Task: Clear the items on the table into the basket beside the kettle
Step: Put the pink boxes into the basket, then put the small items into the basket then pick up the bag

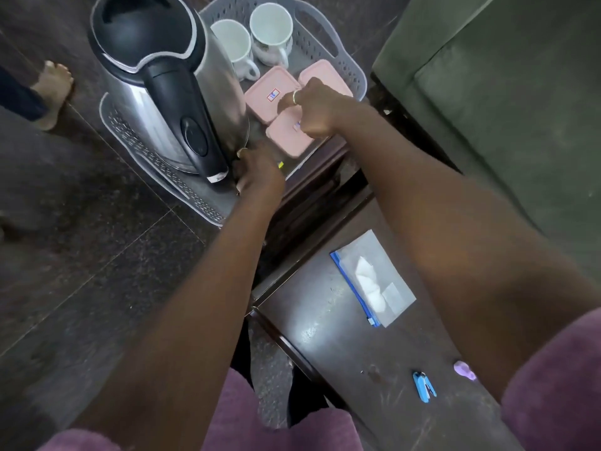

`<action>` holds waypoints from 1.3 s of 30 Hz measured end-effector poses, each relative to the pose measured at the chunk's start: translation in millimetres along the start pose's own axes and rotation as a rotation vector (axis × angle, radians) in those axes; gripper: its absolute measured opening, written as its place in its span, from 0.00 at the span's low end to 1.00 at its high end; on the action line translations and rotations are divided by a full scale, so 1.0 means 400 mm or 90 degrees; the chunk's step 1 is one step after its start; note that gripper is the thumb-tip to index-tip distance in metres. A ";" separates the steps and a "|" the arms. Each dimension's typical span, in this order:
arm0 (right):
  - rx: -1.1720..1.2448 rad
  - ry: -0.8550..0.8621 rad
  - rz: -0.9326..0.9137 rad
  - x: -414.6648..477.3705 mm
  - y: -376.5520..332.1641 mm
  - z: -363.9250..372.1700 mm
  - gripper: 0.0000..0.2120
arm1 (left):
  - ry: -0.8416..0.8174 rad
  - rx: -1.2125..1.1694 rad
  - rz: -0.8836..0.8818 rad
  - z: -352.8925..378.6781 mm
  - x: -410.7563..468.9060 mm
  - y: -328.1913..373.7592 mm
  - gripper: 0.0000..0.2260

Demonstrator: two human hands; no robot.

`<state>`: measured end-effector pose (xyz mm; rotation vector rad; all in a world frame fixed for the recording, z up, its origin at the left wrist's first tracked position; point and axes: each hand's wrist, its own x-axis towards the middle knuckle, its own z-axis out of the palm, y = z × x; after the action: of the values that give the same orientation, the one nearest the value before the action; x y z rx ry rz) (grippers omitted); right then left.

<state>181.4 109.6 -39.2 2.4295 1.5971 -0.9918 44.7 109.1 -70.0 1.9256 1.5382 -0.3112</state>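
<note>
Right hand (312, 109): fingers curled, resting on the nearest pink lidded container (287, 135) in the basket (344, 63). Left hand (257, 172): closed beside the kettle (162, 89) base; contents indiscernible.

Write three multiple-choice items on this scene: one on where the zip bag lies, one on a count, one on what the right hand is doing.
1. Where is the zip bag?
A. in the basket
B. on the dark table
C. on the sofa

2. How many white mugs are in the basket?
A. one
B. two
C. four

3. The right hand is:
A. on the pink containers
B. lifting the kettle
C. holding the blue clip

Answers:
1 B, it lies flat on the table, near the blue clip.
2 B, two mugs stand beside the kettle.
3 A, it rests on the pink containers.
</note>
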 end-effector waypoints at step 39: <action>0.275 0.302 0.713 -0.968 0.424 0.896 0.20 | -0.406 0.381 0.758 0.791 -0.708 -0.008 0.22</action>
<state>57.3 -417.4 -158.1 3.2448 -0.1808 -0.5610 25.8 -306.3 -156.1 2.4597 -0.2445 -0.7678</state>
